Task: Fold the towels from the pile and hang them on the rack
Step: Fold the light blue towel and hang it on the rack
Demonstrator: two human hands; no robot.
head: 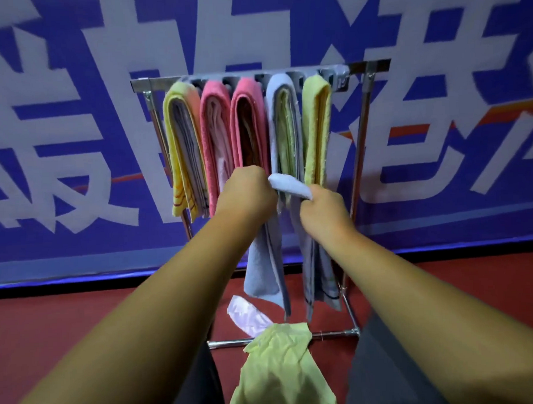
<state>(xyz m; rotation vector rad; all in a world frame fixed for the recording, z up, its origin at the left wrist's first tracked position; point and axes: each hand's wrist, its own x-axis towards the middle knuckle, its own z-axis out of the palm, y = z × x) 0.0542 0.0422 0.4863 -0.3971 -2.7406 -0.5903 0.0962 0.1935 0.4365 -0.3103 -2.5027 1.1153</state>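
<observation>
Gripping a light blue towel [289,185] with both hands, we hold it up in front of the rack [363,129], which stands at 12 o'clock from us. Our left hand [244,193] has its fingers curled round one end of the towel's top fold. Our right hand [323,212], at 4 o'clock from the left, pinches the other end. A short span of cloth runs between the 2 fists, and the rest hangs down in 2 long drops toward 6 o'clock. On the rack's top rail 5 folded towels already hang side by side, touching. From 9 o'clock to 3 o'clock they are a yellow towel [181,144], a pink towel [216,137], a second pink towel [248,127], a pale blue towel [282,122] and a yellow-green towel [317,124]. The held towel sits in front of the lower ends of the second pink and pale blue ones. At 6 o'clock, low in view and lying over the rack's bottom bar, is the pile: a crumpled light green towel [280,367] with a lilac cloth [245,316] at its 11 o'clock. Behind the rack a blue banner [76,154] with large white characters fills the wall, and the floor [82,317] is red.
</observation>
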